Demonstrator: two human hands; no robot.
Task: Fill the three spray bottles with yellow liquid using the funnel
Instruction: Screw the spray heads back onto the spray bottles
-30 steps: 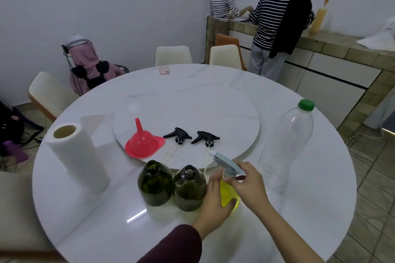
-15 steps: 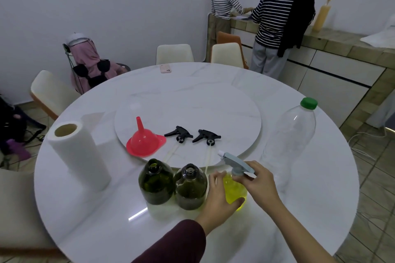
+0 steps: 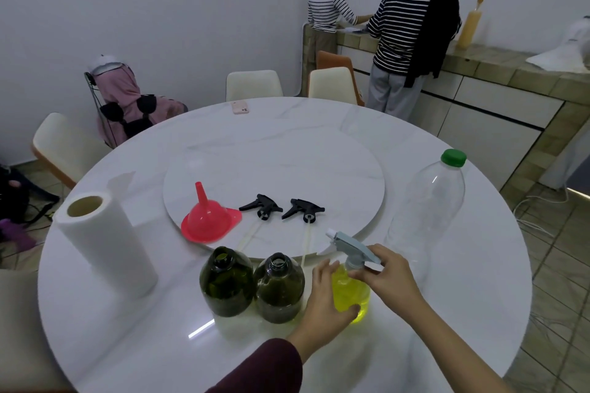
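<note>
Left hand (image 3: 325, 303) wrapped in a grip round the yellow-filled spray bottle (image 3: 349, 293) near the desk (image 3: 479, 313) edge; right hand (image 3: 388, 277) pinching its grey spray head (image 3: 352, 244). Just left of that bottle, two open green bottles (image 3: 252, 284). Beyond it, red funnel (image 3: 207, 220) and two black spray heads (image 3: 282, 209) on the turntable (image 3: 287, 166).

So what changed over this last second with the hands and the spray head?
The grey spray head swung round, its nozzle pointing further left, as the right hand kept twisting it. The left hand stayed wrapped on the yellow bottle. Funnel, two dark bottles and black spray heads unmoved.
</note>
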